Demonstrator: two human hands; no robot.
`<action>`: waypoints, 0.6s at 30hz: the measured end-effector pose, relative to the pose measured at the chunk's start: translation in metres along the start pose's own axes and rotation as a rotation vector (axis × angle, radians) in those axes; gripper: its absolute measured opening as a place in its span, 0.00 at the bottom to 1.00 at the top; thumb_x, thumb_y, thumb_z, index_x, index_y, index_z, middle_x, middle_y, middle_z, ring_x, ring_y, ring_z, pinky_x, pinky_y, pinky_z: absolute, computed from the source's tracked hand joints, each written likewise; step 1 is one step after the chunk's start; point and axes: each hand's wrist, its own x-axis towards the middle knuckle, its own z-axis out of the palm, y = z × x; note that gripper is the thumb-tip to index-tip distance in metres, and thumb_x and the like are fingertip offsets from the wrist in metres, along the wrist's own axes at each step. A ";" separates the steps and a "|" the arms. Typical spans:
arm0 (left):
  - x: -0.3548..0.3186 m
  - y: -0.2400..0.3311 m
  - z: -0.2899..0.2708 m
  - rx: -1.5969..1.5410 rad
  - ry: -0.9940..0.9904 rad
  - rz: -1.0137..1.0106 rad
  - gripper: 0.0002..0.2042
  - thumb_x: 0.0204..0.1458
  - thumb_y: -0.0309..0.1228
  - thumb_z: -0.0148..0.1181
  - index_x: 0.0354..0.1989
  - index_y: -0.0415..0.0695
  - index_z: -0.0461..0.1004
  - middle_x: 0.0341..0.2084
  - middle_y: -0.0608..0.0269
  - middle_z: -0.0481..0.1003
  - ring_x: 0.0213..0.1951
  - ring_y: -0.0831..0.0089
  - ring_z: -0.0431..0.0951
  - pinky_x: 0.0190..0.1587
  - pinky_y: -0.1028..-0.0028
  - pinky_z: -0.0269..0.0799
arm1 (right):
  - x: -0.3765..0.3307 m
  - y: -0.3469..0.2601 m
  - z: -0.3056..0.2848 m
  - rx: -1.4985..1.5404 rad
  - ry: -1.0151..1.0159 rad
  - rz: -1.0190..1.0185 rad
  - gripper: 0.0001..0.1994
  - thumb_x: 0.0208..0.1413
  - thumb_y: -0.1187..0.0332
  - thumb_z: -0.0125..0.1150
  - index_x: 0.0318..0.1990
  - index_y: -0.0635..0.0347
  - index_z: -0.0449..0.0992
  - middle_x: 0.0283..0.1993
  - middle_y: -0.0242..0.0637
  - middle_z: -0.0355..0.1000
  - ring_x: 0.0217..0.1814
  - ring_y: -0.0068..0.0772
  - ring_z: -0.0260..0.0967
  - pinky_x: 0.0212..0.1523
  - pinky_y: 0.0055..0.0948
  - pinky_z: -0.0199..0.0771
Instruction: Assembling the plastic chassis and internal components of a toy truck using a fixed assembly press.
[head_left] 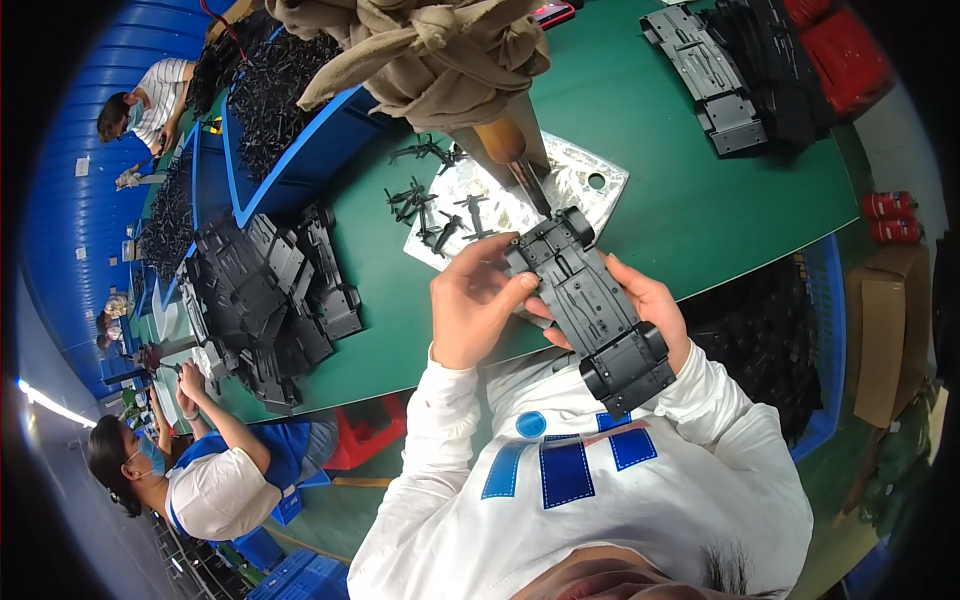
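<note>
Between my two hands is a black plastic toy car chassis [590,305], tilted, with wheels at both ends. My left hand [468,310] grips its left side near the far end, the thumb pressed on the edge. Along the opposite side, my right hand [645,300] holds it with fingers partly hidden underneath. The far end lies just under the metal tip of a cloth-wrapped tool [520,175]. Behind it, a shiny metal plate [612,182] rests on the green table [400,340]. Several small black axle-like parts [475,213] lie on the plate and beside it.
Black chassis pieces [250,290] are heaped at left; more chassis [705,80] lie far right. Blue bins [240,190] hold small black parts. A blue basket [832,330] and cardboard box [890,335] stand at right. A co-worker [215,480] sits lower left beside a red stool [365,435].
</note>
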 end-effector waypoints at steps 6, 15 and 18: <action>0.008 0.005 -0.002 0.015 0.010 -0.026 0.21 0.51 0.25 0.70 0.54 0.35 0.76 0.40 0.57 0.79 0.34 0.80 0.80 0.38 0.79 0.74 | 0.005 0.003 0.010 0.040 0.072 -0.024 0.28 0.74 0.52 0.33 0.70 0.66 0.58 0.68 0.53 0.64 0.69 0.51 0.65 0.68 0.47 0.68; 0.015 0.014 -0.015 -0.054 -0.070 -0.061 0.20 0.55 0.24 0.65 0.57 0.35 0.74 0.33 0.60 0.79 0.33 0.79 0.80 0.40 0.79 0.72 | 0.014 0.001 0.015 0.041 0.050 -0.042 0.28 0.74 0.53 0.34 0.67 0.69 0.61 0.63 0.54 0.69 0.65 0.46 0.70 0.67 0.42 0.71; 0.018 0.011 -0.018 -0.083 -0.079 -0.067 0.20 0.56 0.23 0.64 0.58 0.35 0.73 0.28 0.63 0.79 0.32 0.79 0.80 0.40 0.79 0.72 | 0.018 0.000 0.013 0.057 0.061 -0.021 0.28 0.74 0.53 0.35 0.67 0.69 0.62 0.62 0.55 0.69 0.61 0.45 0.72 0.64 0.41 0.73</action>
